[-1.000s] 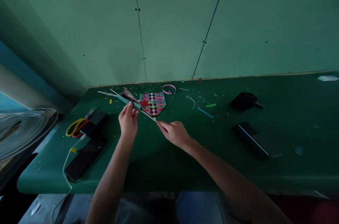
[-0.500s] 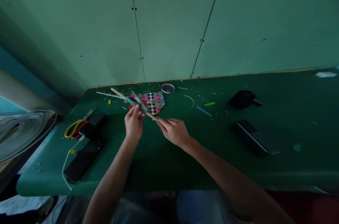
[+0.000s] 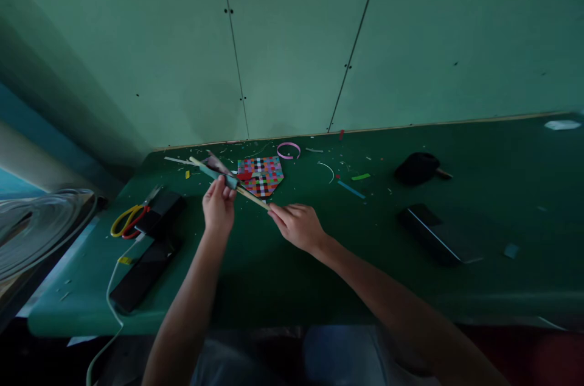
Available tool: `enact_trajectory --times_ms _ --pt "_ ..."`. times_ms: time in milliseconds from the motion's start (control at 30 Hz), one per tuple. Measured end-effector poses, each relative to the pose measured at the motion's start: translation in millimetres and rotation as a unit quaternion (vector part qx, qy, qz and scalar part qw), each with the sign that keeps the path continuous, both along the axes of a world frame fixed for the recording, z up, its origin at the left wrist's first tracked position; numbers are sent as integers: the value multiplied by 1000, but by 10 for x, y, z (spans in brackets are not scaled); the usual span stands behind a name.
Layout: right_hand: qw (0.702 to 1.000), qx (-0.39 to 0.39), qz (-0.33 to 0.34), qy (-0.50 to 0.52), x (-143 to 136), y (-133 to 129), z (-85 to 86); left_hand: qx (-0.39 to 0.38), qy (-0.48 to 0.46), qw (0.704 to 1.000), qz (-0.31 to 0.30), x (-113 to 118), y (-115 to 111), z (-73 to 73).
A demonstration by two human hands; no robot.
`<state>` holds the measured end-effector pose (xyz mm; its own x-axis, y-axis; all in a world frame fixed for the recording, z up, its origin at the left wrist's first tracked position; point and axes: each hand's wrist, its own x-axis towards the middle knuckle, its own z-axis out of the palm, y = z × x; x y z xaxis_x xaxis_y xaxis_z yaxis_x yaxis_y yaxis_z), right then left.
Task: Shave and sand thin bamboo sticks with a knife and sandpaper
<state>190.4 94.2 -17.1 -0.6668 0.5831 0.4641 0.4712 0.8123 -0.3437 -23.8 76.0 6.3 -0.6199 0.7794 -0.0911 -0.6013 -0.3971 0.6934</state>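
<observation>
My left hand (image 3: 219,203) pinches a teal rolled piece (image 3: 206,174) that sits around a pale thin stick (image 3: 253,197). A dull pinkish flap stands off the roll. My right hand (image 3: 296,224) has its fingers closed on the lower right end of the stick. Just behind the stick, a woven multicoloured checked piece (image 3: 269,176) lies on the green table, with a red bit over its left part.
On the green table (image 3: 255,288) at left are scissors (image 3: 129,220), a black box (image 3: 160,214), a dark slab (image 3: 141,276) and a white cable (image 3: 109,288). A pink ring (image 3: 289,151), paper scraps, a black pouch (image 3: 416,168) and a dark case (image 3: 433,235) lie behind and right.
My left hand has moved left along the stick with the teal roll, baring more stick between my hands. The right hand is almost where it was.
</observation>
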Motion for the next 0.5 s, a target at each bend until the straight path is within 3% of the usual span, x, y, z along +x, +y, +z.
enact_trajectory --times_ms 67,167,400,500 --pt "1000 9 -29 2 11 37 -9 -13 11 998 -56 219 -5 -55" --pt "998 20 -58 -2 26 82 -7 -18 15 997 -80 397 1 -86" --pt "1000 -5 5 11 8 38 0 -14 2 1000 20 -14 28 26" --pt "1000 -4 -5 11 13 49 -11 -16 -2 1000 -1 66 21 -12"
